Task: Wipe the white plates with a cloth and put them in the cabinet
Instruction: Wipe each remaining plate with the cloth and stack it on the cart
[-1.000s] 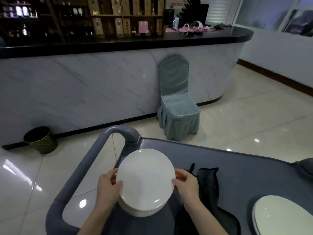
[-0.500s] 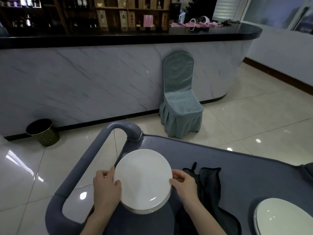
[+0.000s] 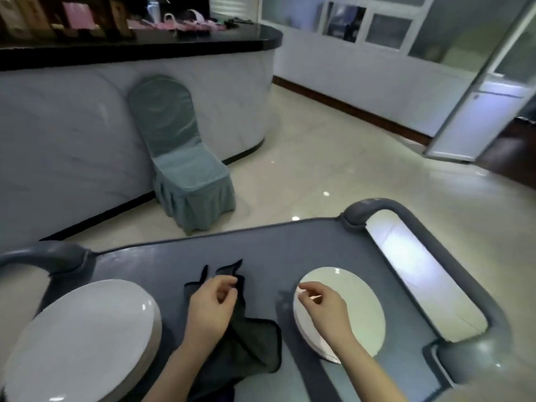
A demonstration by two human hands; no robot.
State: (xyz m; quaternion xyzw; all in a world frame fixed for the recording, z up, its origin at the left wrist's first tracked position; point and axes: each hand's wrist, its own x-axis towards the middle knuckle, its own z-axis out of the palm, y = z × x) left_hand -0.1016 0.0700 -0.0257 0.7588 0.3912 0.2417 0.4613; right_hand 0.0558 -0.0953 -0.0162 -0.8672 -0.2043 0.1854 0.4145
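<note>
Both arms reach forward, forearms bare, backs of the hands facing up. Left hand (image 3: 210,307): fingers loosely curled, thumb and index tips close with a small gap between them; can't tell if it pinches anything. Right hand (image 3: 322,310): same loose curl, thumb tucked under the index, nothing in its hold. Hands apart, roughly level.

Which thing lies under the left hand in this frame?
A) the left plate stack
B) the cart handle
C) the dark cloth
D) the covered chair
C: the left hand is on the dark cloth in the middle of the cart, fingers curled at its upper edge.
</note>
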